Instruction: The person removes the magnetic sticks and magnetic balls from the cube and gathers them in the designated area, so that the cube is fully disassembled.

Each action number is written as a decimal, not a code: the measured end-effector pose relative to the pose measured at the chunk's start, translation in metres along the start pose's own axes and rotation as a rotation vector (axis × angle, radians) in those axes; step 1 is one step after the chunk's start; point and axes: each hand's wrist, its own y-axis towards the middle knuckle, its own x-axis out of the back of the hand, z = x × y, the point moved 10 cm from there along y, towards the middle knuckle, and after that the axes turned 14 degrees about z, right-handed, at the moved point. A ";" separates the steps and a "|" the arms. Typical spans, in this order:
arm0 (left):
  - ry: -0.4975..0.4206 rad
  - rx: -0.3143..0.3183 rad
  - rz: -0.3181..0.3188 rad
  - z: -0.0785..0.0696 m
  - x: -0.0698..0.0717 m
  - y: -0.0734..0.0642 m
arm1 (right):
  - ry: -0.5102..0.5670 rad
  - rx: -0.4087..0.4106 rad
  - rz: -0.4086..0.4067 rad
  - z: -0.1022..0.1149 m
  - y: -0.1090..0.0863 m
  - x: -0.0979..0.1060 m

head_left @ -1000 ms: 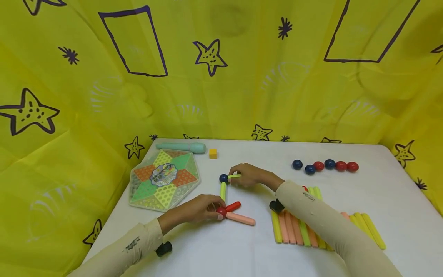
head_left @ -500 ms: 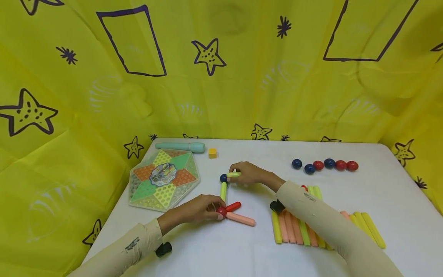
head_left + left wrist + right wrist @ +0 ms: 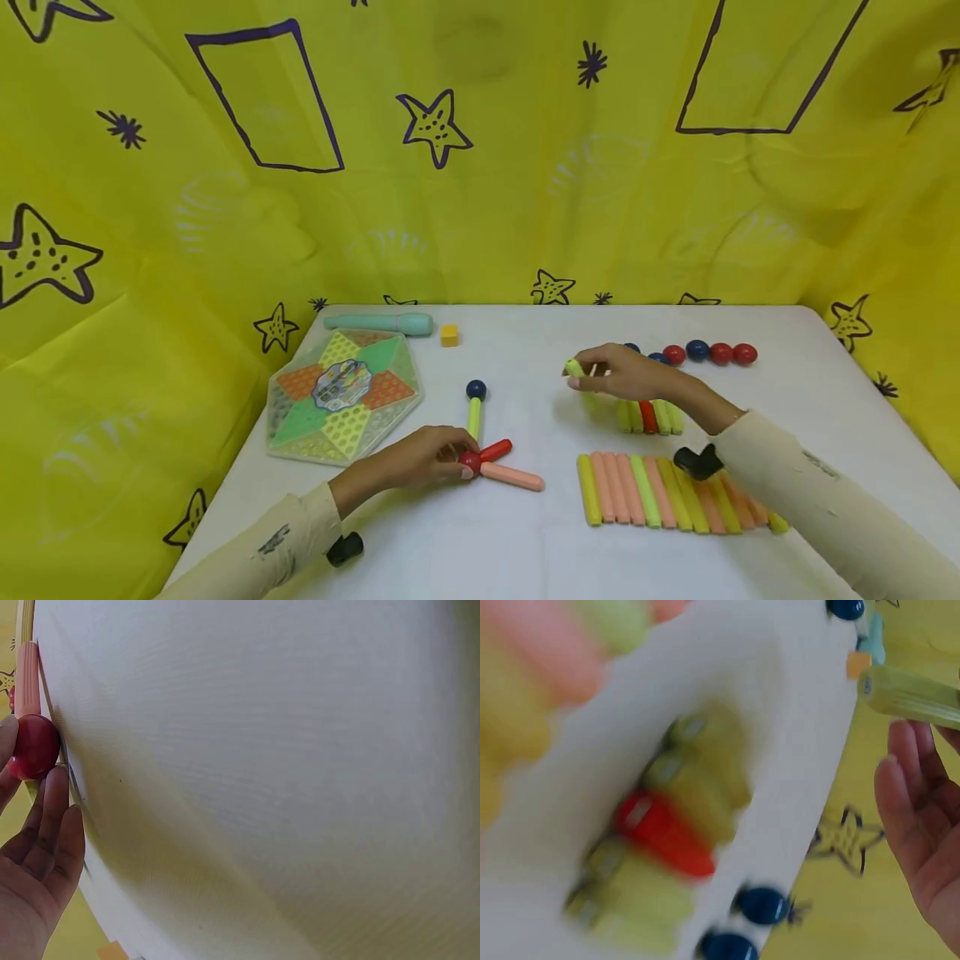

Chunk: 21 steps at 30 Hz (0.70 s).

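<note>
My left hand pinches a red ball at the table's middle; the left wrist view shows fingertips around the same ball. A short red stick and a longer pink stick extend from it to the right. A light green stick runs from beside the fingers to a dark blue ball, its near end hidden. My right hand holds another light green stick above the table, one end pointing out past the fingertips.
Below the right forearm lies a row of pink, yellow and green sticks. A shorter row with one red stick lies behind it. Loose balls line the back right. A hexagonal game board, mint-green tube and yellow cube stand left.
My right hand has pulled away from the dark blue ball and moved right, taking the light green stick along. My left hand keeps its hold on the red ball.
</note>
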 end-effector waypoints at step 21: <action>0.008 -0.027 0.007 0.000 -0.001 0.000 | 0.095 -0.567 -0.122 -0.150 -0.252 -0.013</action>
